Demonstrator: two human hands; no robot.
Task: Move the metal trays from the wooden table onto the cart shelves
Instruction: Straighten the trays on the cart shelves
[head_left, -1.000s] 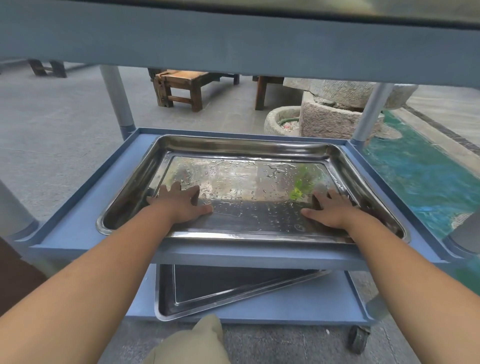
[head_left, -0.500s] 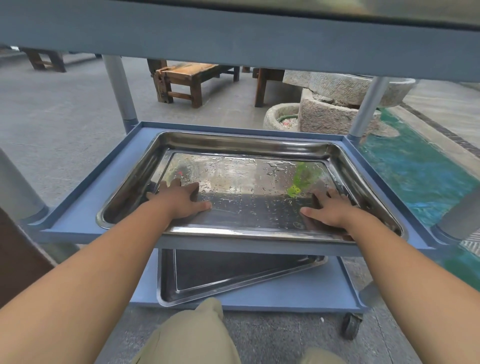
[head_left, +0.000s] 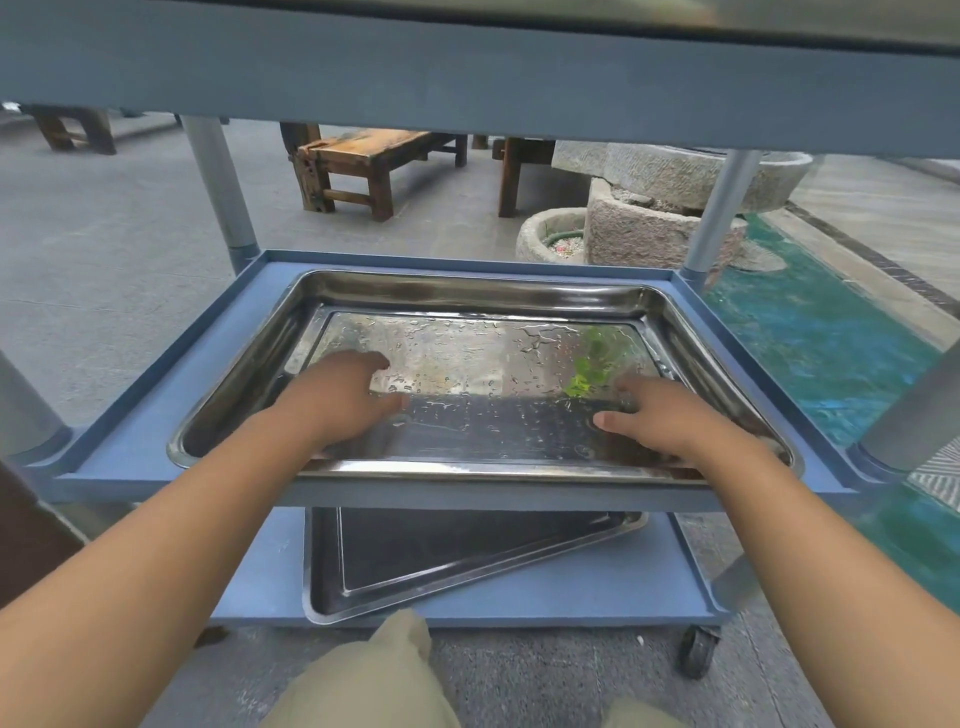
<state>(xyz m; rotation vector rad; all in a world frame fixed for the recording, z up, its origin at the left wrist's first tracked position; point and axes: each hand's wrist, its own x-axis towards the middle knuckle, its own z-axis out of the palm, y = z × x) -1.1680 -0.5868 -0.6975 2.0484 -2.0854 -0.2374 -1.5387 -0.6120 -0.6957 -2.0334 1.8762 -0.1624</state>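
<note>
From the head camera, the left hand (head_left: 340, 395) and right hand (head_left: 660, 415) lie spread, palms down, on the wet metal tray (head_left: 467, 296) beneath them on the middle shelf (head_left: 234, 332), so I would push evenly with both to seat it square above the 1 other tray (head_left: 467, 551) below the wrists.

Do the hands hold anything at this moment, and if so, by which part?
Nothing is held. The left hand and right hand only rest on the wet floor of the metal tray on the cart's middle shelf, not round its rim.
</note>
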